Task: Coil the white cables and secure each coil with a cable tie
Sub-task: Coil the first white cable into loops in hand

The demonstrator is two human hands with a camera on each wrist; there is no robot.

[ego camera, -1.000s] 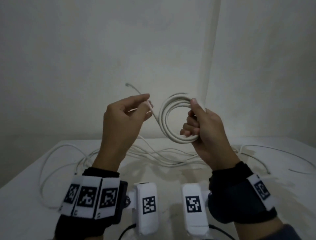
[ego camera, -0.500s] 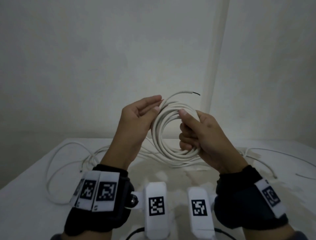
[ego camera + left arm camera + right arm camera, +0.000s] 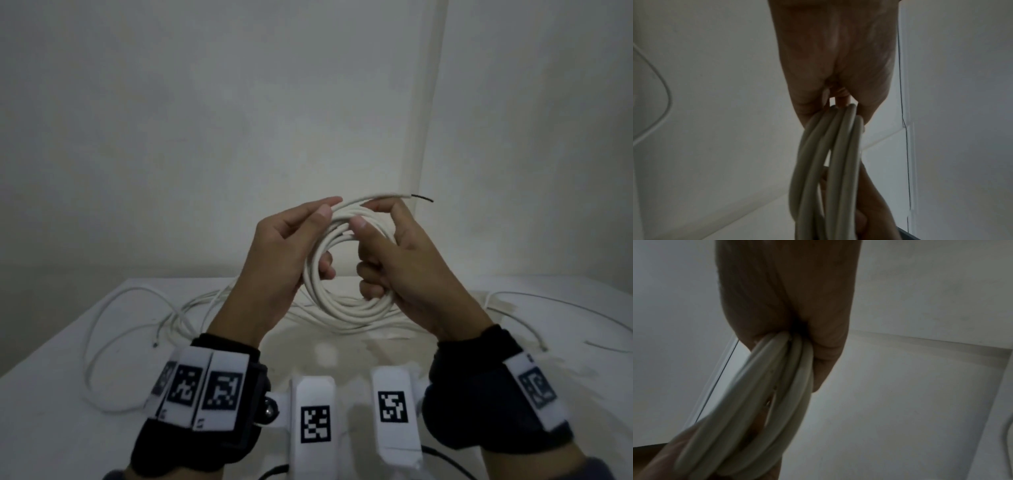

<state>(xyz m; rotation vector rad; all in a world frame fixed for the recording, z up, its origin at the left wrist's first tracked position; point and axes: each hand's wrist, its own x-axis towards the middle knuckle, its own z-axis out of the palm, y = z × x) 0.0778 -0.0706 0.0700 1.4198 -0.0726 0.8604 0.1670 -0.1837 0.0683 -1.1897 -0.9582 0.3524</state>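
Coil [image 3: 342,270] of white cable is held up above the table [image 3: 51,394], left hand [image 3: 277,260] and right hand [image 3: 407,263] both gripping it. Left wrist: fingers [image 3: 803,104] pinch loops. Right wrist: fingers [image 3: 826,344] clamp strands.

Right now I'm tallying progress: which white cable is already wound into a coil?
The coil gripped in the air by both hands, left hand and right hand. The other white cables lie loose on the table.
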